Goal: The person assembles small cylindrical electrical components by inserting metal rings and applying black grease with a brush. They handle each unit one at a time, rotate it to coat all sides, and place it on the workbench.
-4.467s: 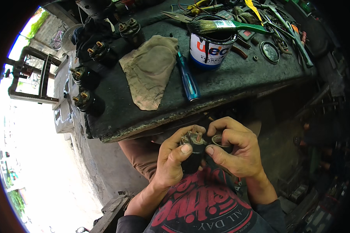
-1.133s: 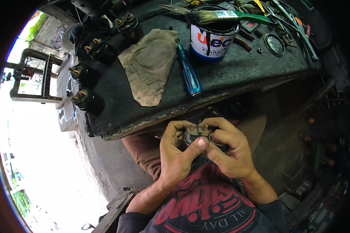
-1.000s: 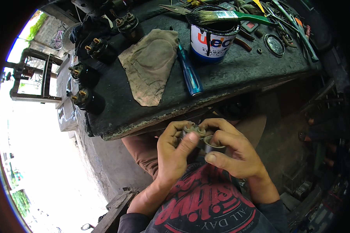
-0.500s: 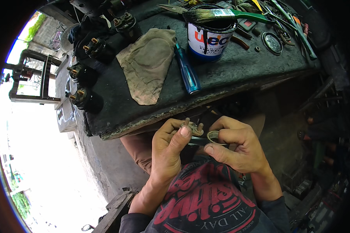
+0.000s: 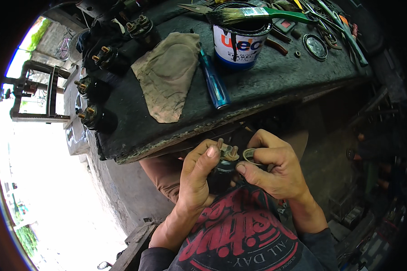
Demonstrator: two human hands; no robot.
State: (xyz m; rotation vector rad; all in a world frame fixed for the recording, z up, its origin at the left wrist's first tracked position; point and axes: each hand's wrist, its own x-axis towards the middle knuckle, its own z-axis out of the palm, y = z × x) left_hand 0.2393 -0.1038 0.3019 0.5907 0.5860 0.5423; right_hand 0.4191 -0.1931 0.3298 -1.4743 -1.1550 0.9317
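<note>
My left hand (image 5: 198, 168) is closed round a dark cylindrical solenoid (image 5: 225, 166), its thumb pressed on the top beside two upright threaded studs. Just to the right, my right hand (image 5: 276, 168) pinches a small curled strip (image 5: 248, 156), pale at the edge, bent into a loop around a fingertip. The loop is close to the right-hand stud; whether they touch I cannot tell. Both hands are above my lap, in front of the bench edge. Several similar black solenoids (image 5: 91, 116) with brass-coloured studs stand along the bench's left side.
On the dark bench (image 5: 140, 137) lie a crumpled tan sheet (image 5: 167, 77) and a blue-handled screwdriver (image 5: 216, 86). A paint can (image 5: 237, 49) carries a green-handled brush (image 5: 257, 13) across its top. Pliers (image 5: 195, 8), a round lid (image 5: 315, 47) and loose tools lie toward the back and right.
The solenoid has tilted in my left hand, so its black body and both studs show more. My right hand and the strip have shifted only slightly. The bench view has moved a little left.
</note>
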